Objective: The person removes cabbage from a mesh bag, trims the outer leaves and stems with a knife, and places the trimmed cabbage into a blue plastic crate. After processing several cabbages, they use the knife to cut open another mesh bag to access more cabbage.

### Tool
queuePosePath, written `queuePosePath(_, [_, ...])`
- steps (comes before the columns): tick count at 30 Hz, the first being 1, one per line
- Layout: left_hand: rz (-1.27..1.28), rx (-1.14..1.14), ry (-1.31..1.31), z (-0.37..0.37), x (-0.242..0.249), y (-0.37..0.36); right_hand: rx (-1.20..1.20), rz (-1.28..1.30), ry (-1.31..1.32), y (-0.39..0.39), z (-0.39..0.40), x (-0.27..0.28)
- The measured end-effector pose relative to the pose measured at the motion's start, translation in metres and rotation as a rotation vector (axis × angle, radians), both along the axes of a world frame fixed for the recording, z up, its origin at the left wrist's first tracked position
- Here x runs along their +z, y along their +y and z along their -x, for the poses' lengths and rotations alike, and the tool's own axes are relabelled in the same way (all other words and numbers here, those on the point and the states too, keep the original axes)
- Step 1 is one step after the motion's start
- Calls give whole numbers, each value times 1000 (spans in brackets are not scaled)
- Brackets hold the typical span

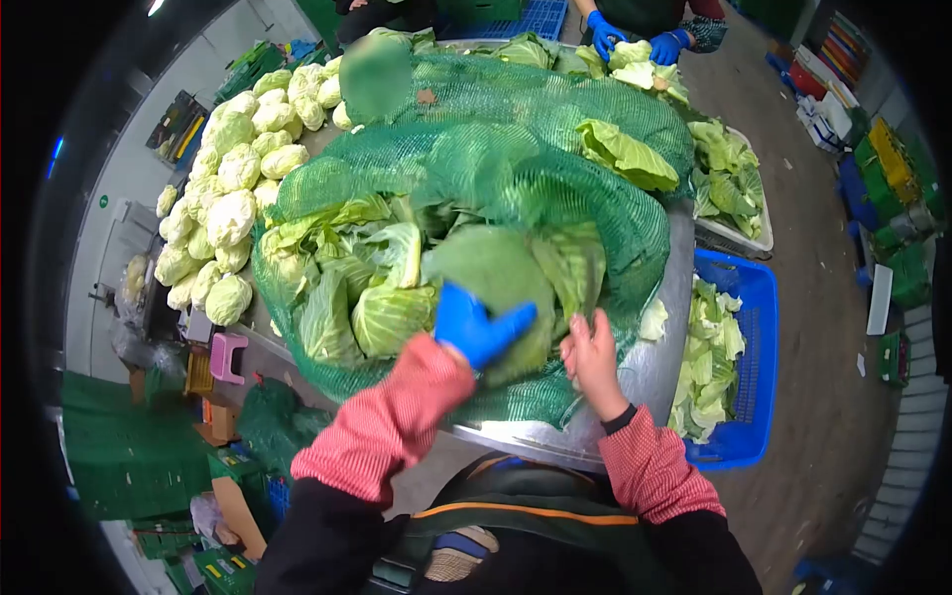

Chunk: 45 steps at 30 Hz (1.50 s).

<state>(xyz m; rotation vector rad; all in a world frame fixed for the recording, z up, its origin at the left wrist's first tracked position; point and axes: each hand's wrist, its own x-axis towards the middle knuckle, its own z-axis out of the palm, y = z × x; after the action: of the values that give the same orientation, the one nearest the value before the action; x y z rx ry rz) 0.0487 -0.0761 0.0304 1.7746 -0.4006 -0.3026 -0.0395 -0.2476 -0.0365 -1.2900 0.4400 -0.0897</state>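
Blue-gloved left hand against blurred cabbage, thumb and fingers apart. Bare right hand at outer leaf; cannot tell if grip pinches. Cabbage at green mesh sack on metal bench.

The person shows one left hand and one right hand; there are two co-worker's gloves, one counter, one blue crate, one pink stool, and over twenty pale cabbages.
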Motion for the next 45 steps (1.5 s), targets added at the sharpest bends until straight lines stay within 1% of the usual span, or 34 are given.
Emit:
queuePosePath(2, [-362, -169, -544, 58, -4, 3, -72, -36, -15, -8, 2, 1])
queuePosePath(4, [-682, -339, -730, 98, 10, 12, 18, -41, -54, -24, 10, -1])
queuePosePath(5, [-558, -400, -488, 111, -13, 31, 47, -61, -41, -29, 16, -3])
queuePosePath(6, [-539, -329, -496, 121, -17, 50, 77, -82, -28, -31, 22, -6])
queuePosePath(7, [-413, -162, -357, 124, -26, 73, 81, -140, 6, -32, 26, -8])
queuePosePath(8, [-253, 9, -237, 127, -35, 95, 137, -94, 49, -32, 28, -9])
queuePosePath(9, [19, 267, 29, 126, -47, 113, 186, -48, 90, -28, 29, -8])
queuePosePath(10, [90, 429, 153, 113, -26, 109, 233, -2, 129, -26, 29, -8])
queuePosePath(11, [161, 591, 276, 89, 0, 100, 308, -16, 58, -24, 29, -14])
queuePosePath(12, [38, 586, 469, 65, 9, 95, 331, -44, 52, -22, 27, -8])
queuePosePath(13, [-44, 495, 564, 45, -4, 97, 352, 123, -8, -19, 25, -10])
queuePosePath(14, [7, 402, 514, 25, -29, 98, 373, 293, -68, -14, 23, -11])
queuePosePath(15, [56, 308, 465, 5, -59, 100, 432, 418, -79, -10, 25, 13])
queuePosePath(16, [109, 247, 491, 6, -56, 95, 491, 544, -89, -8, 28, 36])
queuePosePath(17, [161, 186, 519, 6, -53, 89, 492, 610, -238, 0, 33, 25])
queuePosePath(19, [272, 122, 681, 33, 2, 66, 349, 230, -104, 2, 41, 12])
queuePosePath(20, [305, 116, 637, 43, -10, 77, 272, 41, -42, 4, 44, 6])
queuePosePath(21, [336, 111, 594, 52, -33, 97, 117, -27, -44, 0, 49, 0])
queuePosePath(22, [368, 107, 553, 65, -34, 102, 87, -65, 4, -9, 54, -4])
queuePosePath(24, [298, 191, 486, 96, -37, 108, 155, -143, 50, -7, 68, -24])
queuePosePath(25, [318, 208, 478, 111, -40, 107, 306, -99, 207, -6, 72, -8])
queuePosePath(26, [338, 219, 470, 118, -42, 104, 336, -85, 127, 12, 79, -29])
queuePosePath(28, [389, 224, 481, 124, -39, 92, 335, 234, -94, 28, 77, 0])
queuePosePath(29, [416, 215, 485, 124, -39, 87, 409, 160, -5, 24, 73, 12])
queuePosePath(32, [378, 292, 389, 134, -53, 81, 358, 229, -122, 11, 81, 19])
queuePosePath(33, [394, 287, 338, 142, -40, 68, 361, 198, -113, 0, 86, 34])
queuePosePath(36, [433, 257, 183, 162, -2, 33, 307, 356, -205, -30, 114, 67])
queuePosePath(37, [362, 201, 387, 166, 17, 26, 284, 406, -198, -43, 122, 85])
queuePosePath(39, [434, 23, 325, 169, 17, 7, 242, 497, -148, -71, 135, 117])
queuePosePath(40, [456, -6, 372, 169, 15, -9, 236, 459, -82, -83, 139, 110])
queuePosePath(41, [477, -33, 420, 168, 12, -26, 203, 568, -78, -95, 138, 91])
queuePosePath(42, [477, -2, 544, 161, 6, -43, 167, 676, -71, -105, 134, 69])
queuePosePath(44, [462, -38, 873, 144, -31, -59, 182, 166, 153, -124, 123, 38])
queuePosePath(45, [512, -24, 952, 124, -56, -50, 110, -104, 200, -125, 121, 35])
